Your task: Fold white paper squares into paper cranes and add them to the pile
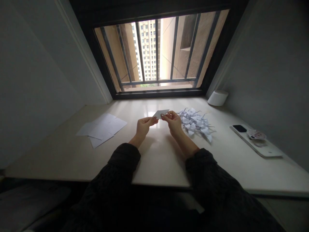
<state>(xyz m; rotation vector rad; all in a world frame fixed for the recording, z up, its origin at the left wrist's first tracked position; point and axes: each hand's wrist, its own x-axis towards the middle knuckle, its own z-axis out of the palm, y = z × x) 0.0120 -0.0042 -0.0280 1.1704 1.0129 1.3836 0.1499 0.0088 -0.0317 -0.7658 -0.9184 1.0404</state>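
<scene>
A small folded piece of paper [161,113], pale and slanted in outline, is held up between both hands above the white sill. My left hand [144,125] pinches its lower left corner between thumb and fingers. On the other side my right hand [173,121] grips the right part, its fingers bent over the edge. Just right of that hand lies a heap of white folded paper cranes [194,121], partly hidden behind it. Farther left, several flat white paper sheets [102,127] overlap on the sill.
At the right lies a white phone [256,141] with a round grip on its back. A white cylindrical object [218,98] stands in the back right corner. The dark-framed window [159,94] with bars closes off the back, with walls on both sides.
</scene>
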